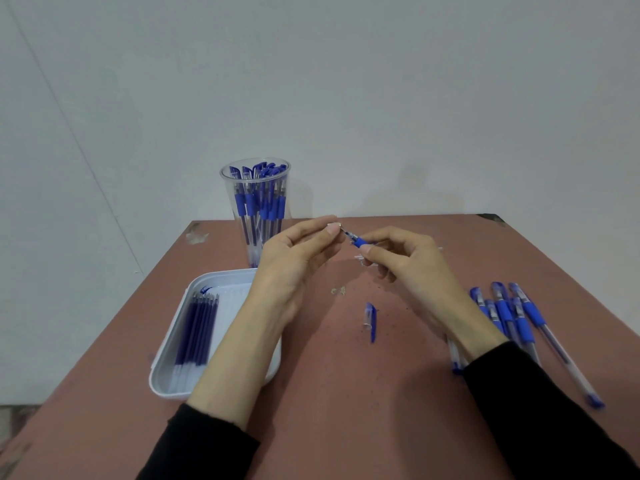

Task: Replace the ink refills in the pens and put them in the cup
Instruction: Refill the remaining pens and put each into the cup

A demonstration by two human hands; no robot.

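Note:
My right hand [407, 261] grips a pen [360, 241] by its blue grip section, held above the table's middle with the tip pointing left. My left hand [298, 258] pinches the pen's small metal tip piece [337, 226] between thumb and forefinger. A loose blue pen cap [370, 321] lies on the table below the hands. The clear cup [256, 209] at the back holds several blue pens. A white tray [180, 375] on the left holds several blue ink refills [199, 336]. Several capped pens [519, 320] lie in a pile at the right.
The brown table [329, 393] ends just behind the cup, with a grey wall beyond. Small crumbs of debris [338, 290] lie near the centre. My left forearm crosses over the tray's right side.

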